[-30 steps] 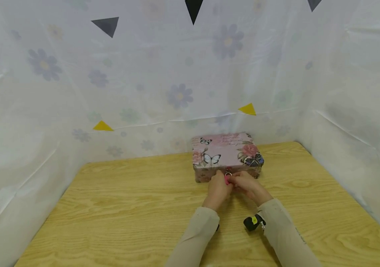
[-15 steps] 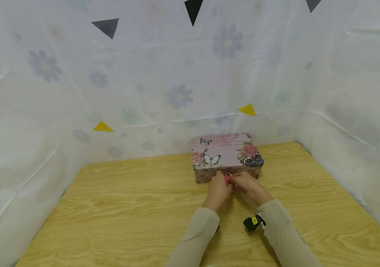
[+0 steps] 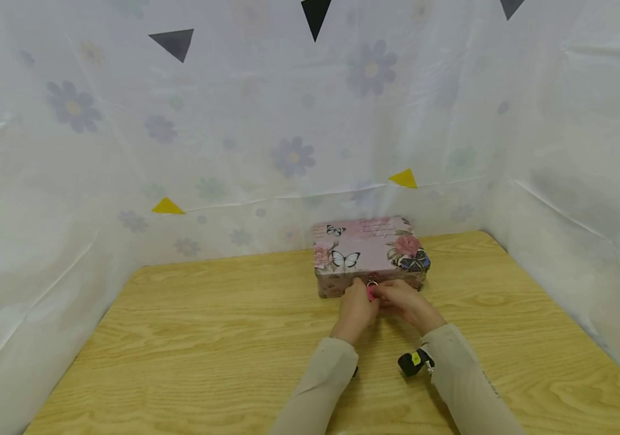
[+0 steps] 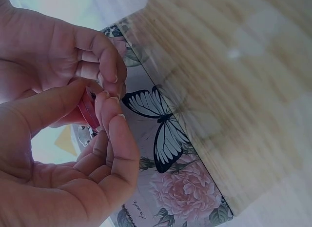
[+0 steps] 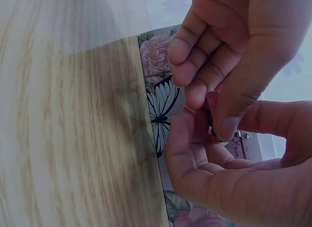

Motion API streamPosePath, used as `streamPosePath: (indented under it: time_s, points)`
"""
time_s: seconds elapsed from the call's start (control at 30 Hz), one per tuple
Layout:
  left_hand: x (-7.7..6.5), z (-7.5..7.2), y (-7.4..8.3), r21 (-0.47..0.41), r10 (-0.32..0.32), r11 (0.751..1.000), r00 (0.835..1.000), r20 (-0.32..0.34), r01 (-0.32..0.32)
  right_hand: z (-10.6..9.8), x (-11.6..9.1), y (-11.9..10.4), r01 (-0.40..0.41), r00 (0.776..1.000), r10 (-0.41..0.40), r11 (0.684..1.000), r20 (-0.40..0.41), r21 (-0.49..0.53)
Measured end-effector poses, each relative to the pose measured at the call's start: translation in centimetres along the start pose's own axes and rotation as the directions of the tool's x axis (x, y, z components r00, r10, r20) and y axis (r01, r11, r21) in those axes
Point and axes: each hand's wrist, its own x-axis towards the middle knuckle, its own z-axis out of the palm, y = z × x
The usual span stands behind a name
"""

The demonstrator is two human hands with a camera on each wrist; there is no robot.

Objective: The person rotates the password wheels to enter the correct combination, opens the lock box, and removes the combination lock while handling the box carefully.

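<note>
A pink box (image 3: 364, 241) printed with butterflies and roses stands near the table's back edge, its lid down. At the front clasp is a small pinkish-red padlock (image 3: 371, 295) with a silver shackle. My left hand (image 3: 356, 309) pinches the padlock's body from the left between thumb and fingers. From the other side, my right hand (image 3: 406, 306) holds it too, its thumb (image 5: 231, 122) on the body and its fingers curled. In the left wrist view, the padlock (image 4: 88, 109) shows between the fingertips of both hands, which cover much of it.
The wooden table (image 3: 206, 338) spreads out left of the box and in front of it. A white flowered sheet (image 3: 234, 151) hangs close behind the box and down both sides. A black wrist camera (image 3: 412, 363) sits under the right sleeve.
</note>
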Motion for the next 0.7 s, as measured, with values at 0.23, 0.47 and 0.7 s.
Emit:
streamPosePath:
  time_s: [0.23, 0.47, 0.7]
  points:
    - [0.0, -0.01, -0.01, 0.001, 0.007, 1.0, 1.0, 0.005, -0.007, 0.07, 0.35, 0.21, 0.012, 1.0, -0.012, 1.0, -0.003, 0.001]
    - [0.08, -0.09, 0.06, 0.001, 0.003, 1.0, 1.0, 0.011, -0.003, 0.07, 0.31, 0.13, 0.015, 1.0, -0.015, 1.0, -0.007, 0.004]
    - [-0.05, -0.2, 0.06, 0.001, 0.011, 1.0, 1.0, 0.011, -0.011, -0.02, 0.16, -0.01, 0.023, 1.0, -0.023, 1.0, 0.014, 0.019]
